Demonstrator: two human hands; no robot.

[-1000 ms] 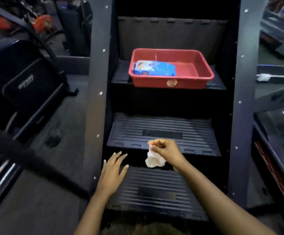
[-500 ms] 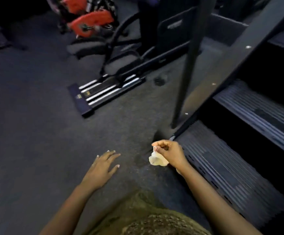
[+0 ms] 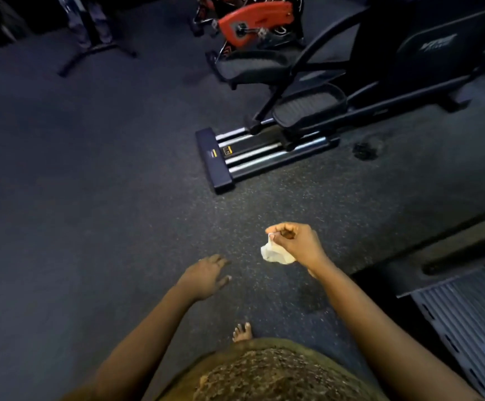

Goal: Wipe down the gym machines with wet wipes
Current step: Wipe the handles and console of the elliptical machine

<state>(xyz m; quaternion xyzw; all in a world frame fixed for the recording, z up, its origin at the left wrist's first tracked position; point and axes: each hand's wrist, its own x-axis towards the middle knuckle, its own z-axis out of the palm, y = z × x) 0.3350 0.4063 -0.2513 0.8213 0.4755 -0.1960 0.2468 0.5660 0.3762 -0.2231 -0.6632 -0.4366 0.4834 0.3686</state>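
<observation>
While the head camera looks down over the dark speckled floor (image 3: 90,198), the right hand (image 3: 296,244) holds the wipe (image 3: 274,254) out in front of the body. Its fingers are curled, and the thumb and forefinger pinch the top of the crumpled white sheet, so the rest hangs below the palm in the air, touching nothing. Held that way it stays off the floor and, I judge, ready to be spread on a surface.

The left hand (image 3: 205,274) is beside it and lower, palm down. Its fingers are loosely spread and hold nothing, so it looks free to steady a part or balance the step. A bare foot (image 3: 242,332) shows just below the hands.

Ahead stands a black cross-trainer (image 3: 307,111) with its pedals and silver rails (image 3: 264,153) well apart from the wipe, and a red bike (image 3: 252,21) lies beyond it. A ribbed step (image 3: 467,319) of another machine sits at the right edge, nearer the right arm. No wiping is under way here. Which machine comes next I cannot tell, though the body seems turned toward the cross-trainer.
</observation>
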